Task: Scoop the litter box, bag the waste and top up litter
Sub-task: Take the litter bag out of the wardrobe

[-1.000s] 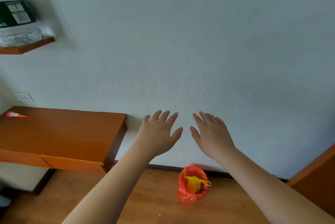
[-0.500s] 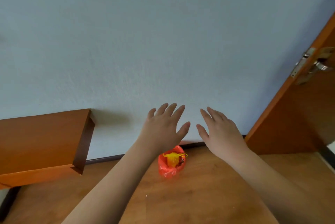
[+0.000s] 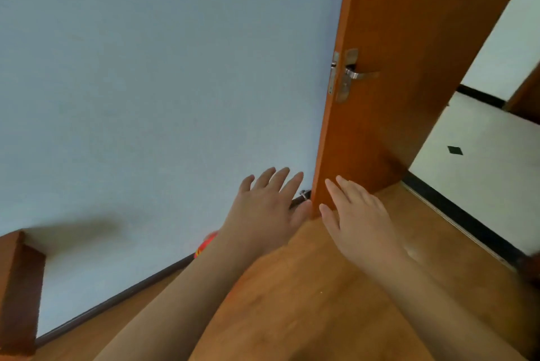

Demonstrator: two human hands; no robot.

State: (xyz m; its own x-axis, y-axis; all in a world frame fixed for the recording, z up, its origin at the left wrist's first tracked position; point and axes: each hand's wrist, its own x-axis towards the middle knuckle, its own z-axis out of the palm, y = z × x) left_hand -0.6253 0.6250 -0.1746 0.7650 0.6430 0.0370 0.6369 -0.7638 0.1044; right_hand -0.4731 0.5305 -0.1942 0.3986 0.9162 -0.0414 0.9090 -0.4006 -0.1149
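Orange-brown wood at far left: corner of a surface (image 3: 17, 290), squared edge, matte grain, casting a soft shadow on the pale blue-grey wall (image 3: 160, 83) (faintly stippled texture). Dark baseboard (image 3: 117, 299) runs along the wall's foot, slanting up to the right.

Red-orange plastic bag (image 3: 206, 245), crinkled and glossy, sits on the floor against the baseboard; only a sliver shows, the rest hidden behind the left forearm, so its long axis and facing cannot be told.

Left hand (image 3: 266, 211): palm down, fingers (image 3: 280, 182) spread and straight, released, grasping nothing. It overlaps a small metal doorstop (image 3: 304, 194) at the wall's foot.

Right hand (image 3: 356, 217): just beside the left, palm down, fingers loose and extended, also empty, held before the door's lower edge.

Door (image 3: 388, 97), smooth orange-brown veneer, stands open edge-on; brushed metal lever handle (image 3: 358, 74) and plate point right. Warm laminate floor (image 3: 306, 302) below; pale tile with a black diamond inset (image 3: 455, 150) beyond the threshold at right.
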